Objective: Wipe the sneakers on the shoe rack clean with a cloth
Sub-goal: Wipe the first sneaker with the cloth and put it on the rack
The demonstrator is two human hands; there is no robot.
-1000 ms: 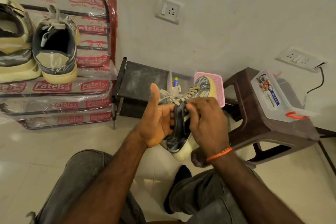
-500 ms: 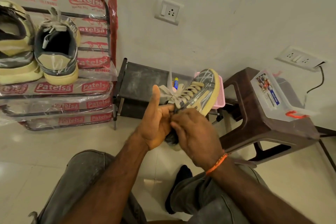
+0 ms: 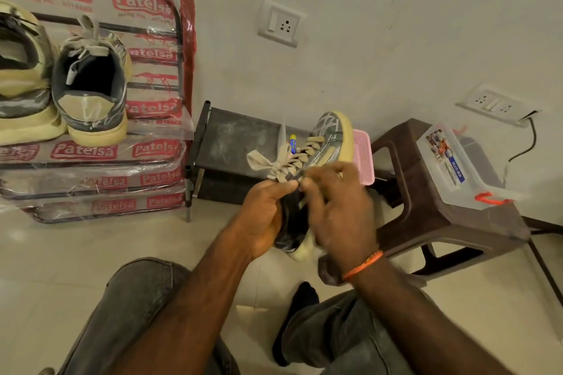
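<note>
Left hand (image 3: 262, 216) grips sneaker (image 3: 307, 179), right hand (image 3: 341, 210) rubbing it, cloth hidden; two rack sneakers (image 3: 91, 85) left.

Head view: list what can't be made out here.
- Cloth: none visible; the right hand covers the held sneaker's side.
- Held sneaker's heel: hidden behind the left hand and motion-blurred.
- Far-left sneaker on the shoe rack: cut by the frame's left edge.
- Plastic box label: too small to read.
</note>
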